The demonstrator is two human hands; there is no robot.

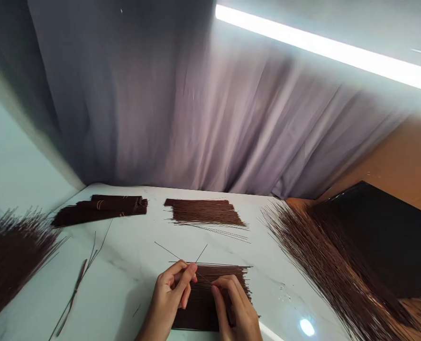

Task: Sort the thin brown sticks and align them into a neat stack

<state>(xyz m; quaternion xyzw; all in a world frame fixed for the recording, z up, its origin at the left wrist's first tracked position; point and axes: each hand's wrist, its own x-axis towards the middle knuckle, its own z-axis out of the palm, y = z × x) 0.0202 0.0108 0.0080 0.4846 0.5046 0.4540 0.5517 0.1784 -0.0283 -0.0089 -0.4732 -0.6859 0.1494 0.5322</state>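
Note:
Thin dark brown sticks lie side by side in a flat layer (199,308) at the bottom centre, under both hands. My left hand (177,289) pinches thin sticks between thumb and forefinger; two of them cross near the fingertips and point up and outward. Just to the right, my right hand (233,303) has thumb and forefinger closed on the lower right end of a thin stick. Farther back on the white table, a second flat layer of sticks (205,211) rests with a few loose ones in front of it.
Tied dark bundles (107,208) lie at the back left. Long loose sticks fill the left edge (7,260) and the right side (324,265). A small tied bunch (76,289) is at left. Behind the white table (278,270) hangs a grey curtain (196,109).

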